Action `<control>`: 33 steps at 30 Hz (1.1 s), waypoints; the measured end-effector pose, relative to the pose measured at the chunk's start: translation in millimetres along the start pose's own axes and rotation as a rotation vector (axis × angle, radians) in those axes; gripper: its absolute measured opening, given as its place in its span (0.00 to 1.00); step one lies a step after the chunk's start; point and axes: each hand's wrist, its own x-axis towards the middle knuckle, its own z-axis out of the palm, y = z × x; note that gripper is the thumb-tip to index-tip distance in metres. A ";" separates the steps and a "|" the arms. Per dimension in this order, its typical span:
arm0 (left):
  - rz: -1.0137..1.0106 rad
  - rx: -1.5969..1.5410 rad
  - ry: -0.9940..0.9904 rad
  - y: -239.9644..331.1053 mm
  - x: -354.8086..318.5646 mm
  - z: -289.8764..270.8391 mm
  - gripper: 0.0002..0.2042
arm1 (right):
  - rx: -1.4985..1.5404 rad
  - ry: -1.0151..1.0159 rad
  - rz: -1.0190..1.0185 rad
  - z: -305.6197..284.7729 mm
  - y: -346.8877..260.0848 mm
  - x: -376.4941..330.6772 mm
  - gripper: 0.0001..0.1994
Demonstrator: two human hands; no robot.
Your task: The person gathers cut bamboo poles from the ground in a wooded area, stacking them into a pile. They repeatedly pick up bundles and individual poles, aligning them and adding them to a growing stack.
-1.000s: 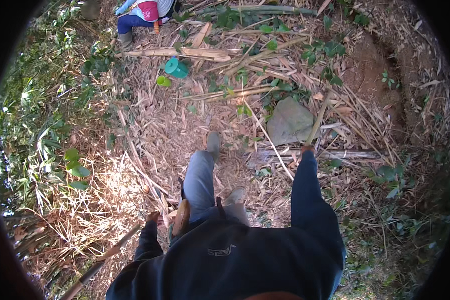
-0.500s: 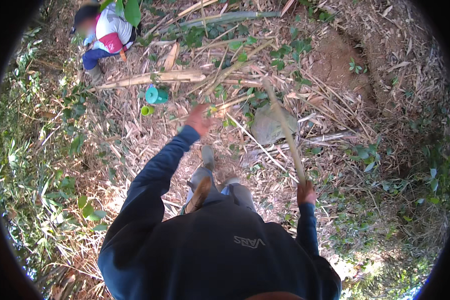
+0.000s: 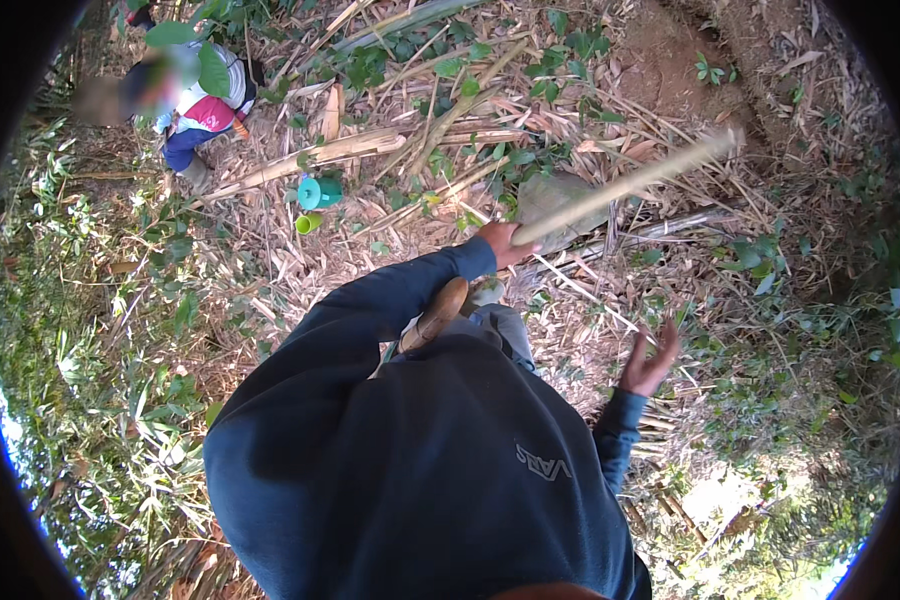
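Note:
My left hand (image 3: 507, 245) is closed around the near end of a pale wooden pole (image 3: 620, 188). From there the pole slants up to the right, its far end blurred, over a flat grey stone (image 3: 553, 205). Off to the right, my right hand (image 3: 651, 358) holds nothing, fingers apart above the leaf litter. At my waist hangs a brown wooden piece (image 3: 437, 315), perhaps a sheath or handle; part of it is hidden by my left arm and shirt.
A teal lidded jug (image 3: 320, 192) and a yellow-green cup (image 3: 308, 223) stand on the dry leaves. Behind them lies a split bamboo length (image 3: 310, 163). Another person (image 3: 205, 105) crouches at the far left. A bank of bare soil (image 3: 670, 60) rises at the far right.
The pole has passed from my right hand to my left and now leans further right. My right hand has opened. My left hand has moved right; my body has turned.

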 end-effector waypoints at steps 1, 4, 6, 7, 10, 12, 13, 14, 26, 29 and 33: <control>-0.115 -0.183 0.001 11.0 11.6 -0.1 0.21 | 0.179 -0.225 0.239 27.4 0.0 1.9 0.28; -0.267 -0.660 -0.025 48.6 48.8 -5.4 0.24 | 0.467 -0.674 0.308 127.1 -7.1 1.5 0.30; -0.284 -0.924 -0.114 49.4 81.9 -6.4 0.26 | 0.624 -0.737 0.340 179.7 -19.5 3.7 0.32; -0.291 -0.967 -0.072 45.5 90.3 -6.2 0.26 | 0.692 -0.761 0.382 198.6 -29.3 10.7 0.32; -0.330 -1.113 0.003 14.1 121.1 -0.9 0.27 | 0.760 -0.814 0.567 246.9 -27.6 36.3 0.16; -0.250 -0.987 0.040 -55.6 147.0 17.7 0.25 | 0.537 -0.774 0.647 277.2 -23.4 39.6 0.10; -0.240 -0.859 -0.026 -90.7 158.6 14.1 0.25 | 0.542 -0.760 0.704 296.3 -14.6 38.2 0.10; -0.254 -0.769 0.000 -105.8 160.9 5.0 0.26 | 0.543 -0.727 0.765 316.3 2.7 33.9 0.11; -0.566 0.484 0.628 -493.8 303.5 -163.1 0.33 | 0.283 -0.494 1.089 472.2 73.9 -119.5 0.11; -0.614 0.274 0.545 -474.5 319.4 -153.4 0.24 | 0.278 -0.496 1.074 489.2 65.0 -110.8 0.12; -0.339 0.217 0.665 -457.9 272.7 -158.1 0.16 | 0.296 -0.564 0.864 517.0 54.0 -95.8 0.17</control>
